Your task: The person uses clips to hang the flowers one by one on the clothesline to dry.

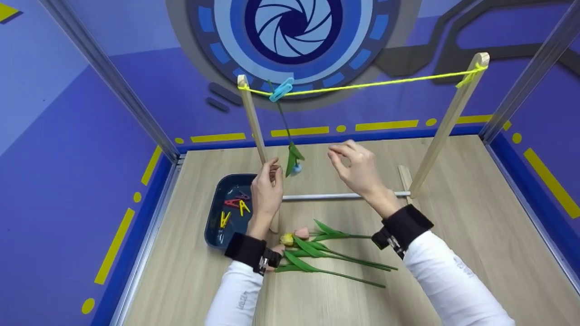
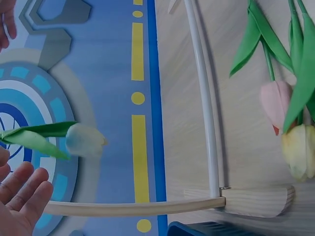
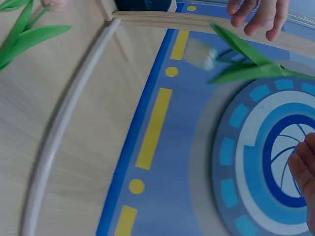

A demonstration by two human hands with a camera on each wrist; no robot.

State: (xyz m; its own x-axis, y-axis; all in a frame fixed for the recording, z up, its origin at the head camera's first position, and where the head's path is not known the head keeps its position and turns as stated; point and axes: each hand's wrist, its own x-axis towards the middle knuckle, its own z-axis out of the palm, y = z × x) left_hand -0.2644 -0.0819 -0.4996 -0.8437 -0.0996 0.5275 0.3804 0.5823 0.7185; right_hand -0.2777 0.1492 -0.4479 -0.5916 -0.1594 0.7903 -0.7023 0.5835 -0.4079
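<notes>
A pale blue tulip [image 1: 296, 169] hangs upside down by its stem, clipped with a light blue clothespin [image 1: 282, 89] to a yellow string [image 1: 376, 84]. Just left of the hanging flower, my left hand [image 1: 267, 190] is raised with loosely bent fingers and holds nothing. To its right is my right hand [image 1: 358, 170], thumb and fingers bent toward each other with nothing visible between them. In the left wrist view the tulip's white-blue head [image 2: 84, 139] hangs near my left fingers [image 2: 34, 191], apart from them. The right wrist view shows the same tulip [image 3: 201, 54] away from my right hand [image 3: 306, 172].
Two wooden posts [image 1: 446, 124] hold the string, joined low by a white rod [image 1: 326, 196]. A dark blue tray [image 1: 212, 226] at left contains several clothespins [image 1: 225, 219], red, yellow and purple. Pink and yellow tulips [image 1: 287, 239] lie on the wooden table [image 1: 335, 303] in front.
</notes>
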